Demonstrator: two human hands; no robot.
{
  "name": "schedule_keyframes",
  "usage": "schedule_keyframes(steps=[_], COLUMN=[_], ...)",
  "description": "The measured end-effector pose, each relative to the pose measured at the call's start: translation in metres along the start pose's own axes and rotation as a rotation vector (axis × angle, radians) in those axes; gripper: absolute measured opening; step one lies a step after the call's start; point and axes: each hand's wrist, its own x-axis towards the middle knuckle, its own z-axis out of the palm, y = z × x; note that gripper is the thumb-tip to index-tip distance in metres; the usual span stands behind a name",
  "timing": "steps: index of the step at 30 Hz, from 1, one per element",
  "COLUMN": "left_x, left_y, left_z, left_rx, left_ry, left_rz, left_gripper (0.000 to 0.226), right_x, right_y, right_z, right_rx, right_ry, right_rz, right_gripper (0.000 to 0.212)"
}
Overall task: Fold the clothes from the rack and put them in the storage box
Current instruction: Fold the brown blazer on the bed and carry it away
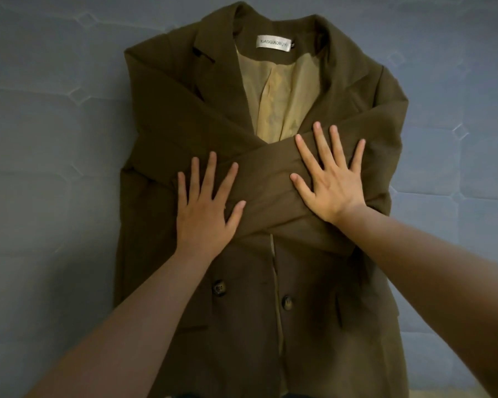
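Note:
A dark olive-brown jacket (242, 326) lies flat, front up, collar at the far end, showing tan lining and a white neck label (273, 42). Both sleeves are folded in and cross over the chest. My left hand (206, 209) rests flat with fingers spread on the crossed sleeves, left of the middle. My right hand (329, 179) presses flat, fingers spread, on the upper sleeve to the right. Neither hand grips anything. Two brown buttons (219, 288) show lower on the front. No rack or storage box is in view.
The jacket lies on a blue-grey quilted surface (46, 168) that fills the view on both sides. A pale strip of another surface shows at the bottom right corner.

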Motion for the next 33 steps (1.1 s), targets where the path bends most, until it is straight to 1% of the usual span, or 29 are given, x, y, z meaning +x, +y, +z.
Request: schedule_keyframes(steps=[7,15,21,23,25,27,30,32,33], left_x=[0.005,0.009,0.010,0.010,0.009,0.014,0.038,0.071,0.092], left_y=[-0.002,-0.002,-0.002,-0.003,-0.003,-0.008,-0.020,-0.027,-0.031], left_z=[0.010,0.018,0.018,0.016,0.007,-0.006,-0.038,-0.060,-0.071], left_rx=[0.039,0.069,0.037,0.026,-0.019,-0.070,-0.127,-0.196,-0.212], left_ry=[0.012,-0.011,-0.014,-0.019,-0.004,0.052,0.251,0.373,0.405], left_rz=[-0.002,-0.007,0.006,0.007,0.002,0.027,0.139,0.159,0.148], left_gripper=[0.071,0.073,0.074,0.072,0.065,0.051,0.024,0.016,0.018], right_x=[0.006,0.010,0.010,0.008,0.007,0.010,0.030,0.054,0.067], right_y=[0.000,-0.001,-0.001,-0.001,-0.001,0.001,0.009,0.017,0.020], right_z=[0.014,0.019,0.015,0.013,0.004,-0.013,-0.049,-0.068,-0.077], right_rx=[0.021,-0.033,-0.040,-0.009,0.045,0.163,0.285,0.327,0.355], right_ry=[0.022,0.005,0.005,0.024,0.078,0.202,0.421,0.460,0.451], right_rz=[0.002,-0.006,-0.009,-0.010,-0.008,0.009,0.012,0.052,0.085], right_gripper=[0.069,0.070,0.069,0.067,0.063,0.056,0.044,0.048,0.053])
